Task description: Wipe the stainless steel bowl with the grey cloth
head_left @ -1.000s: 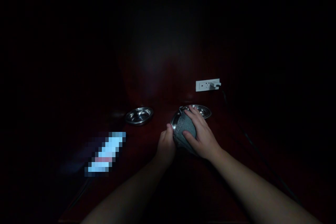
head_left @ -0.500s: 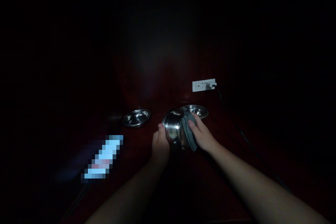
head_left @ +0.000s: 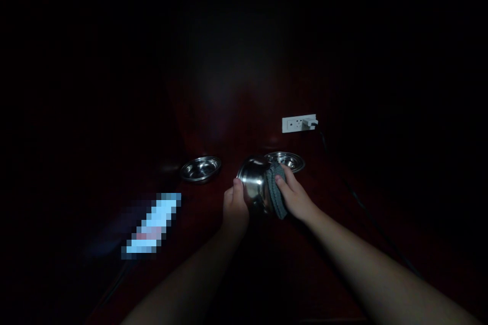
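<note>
A shiny steel bowl (head_left: 252,179) is tipped on its side, its rim to the left and its base to the right. My left hand (head_left: 235,209) grips the bowl by the rim, thumb on the outer wall and the other fingers mostly hidden. A grey-green cloth (head_left: 277,190) is folded in my right hand (head_left: 296,197), which presses it against the bowl's base. Behind the cloth lies a shallow steel dish (head_left: 295,162), partly covered by the bowl and hand. To the left rests another shallow steel dish (head_left: 201,169).
A lit, pixelated screen (head_left: 152,226) lies at the left on the dark red surface (head_left: 208,208). On the wall behind is a white socket plate (head_left: 290,124) with a plug (head_left: 310,122) in it. A dark cable (head_left: 362,204) runs from there down to the right.
The whole view has shifted slightly, so everything sits a little further right. The bowl and cloth are held almost as before, with the cloth still against the base.
</note>
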### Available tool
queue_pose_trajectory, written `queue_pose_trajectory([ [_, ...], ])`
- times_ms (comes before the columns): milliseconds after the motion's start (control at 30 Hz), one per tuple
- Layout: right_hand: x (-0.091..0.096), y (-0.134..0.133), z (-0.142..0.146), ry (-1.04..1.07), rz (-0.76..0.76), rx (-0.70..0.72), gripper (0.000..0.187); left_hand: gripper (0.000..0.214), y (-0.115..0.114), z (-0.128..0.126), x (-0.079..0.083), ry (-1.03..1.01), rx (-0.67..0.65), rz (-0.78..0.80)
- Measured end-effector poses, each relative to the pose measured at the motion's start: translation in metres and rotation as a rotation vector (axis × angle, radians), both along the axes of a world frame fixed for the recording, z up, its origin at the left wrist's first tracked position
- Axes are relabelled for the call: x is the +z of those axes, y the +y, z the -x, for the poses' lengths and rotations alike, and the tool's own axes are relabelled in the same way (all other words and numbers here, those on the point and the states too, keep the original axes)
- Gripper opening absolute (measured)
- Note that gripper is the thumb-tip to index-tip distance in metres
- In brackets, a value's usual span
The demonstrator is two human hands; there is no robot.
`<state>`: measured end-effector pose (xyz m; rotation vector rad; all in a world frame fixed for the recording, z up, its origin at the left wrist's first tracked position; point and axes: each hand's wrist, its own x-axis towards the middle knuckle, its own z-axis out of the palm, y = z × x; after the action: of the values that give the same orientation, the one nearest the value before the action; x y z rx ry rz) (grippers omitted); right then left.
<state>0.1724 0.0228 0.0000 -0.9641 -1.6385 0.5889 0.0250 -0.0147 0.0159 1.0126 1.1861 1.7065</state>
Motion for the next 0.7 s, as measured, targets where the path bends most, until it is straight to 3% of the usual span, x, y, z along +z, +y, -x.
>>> queue_pose_trajectory([
  [400,0.001,-0.007,0.001,-0.113,-0.121,0.023,0.057,0.053,-0.006,-0.001,0.005,0.091,-0.001,-0.015],
  [700,0.003,-0.009,-0.004,-0.183,-0.185,0.083,0.064,0.049,-0.003,-0.001,-0.005,0.160,-0.188,-0.135],
])
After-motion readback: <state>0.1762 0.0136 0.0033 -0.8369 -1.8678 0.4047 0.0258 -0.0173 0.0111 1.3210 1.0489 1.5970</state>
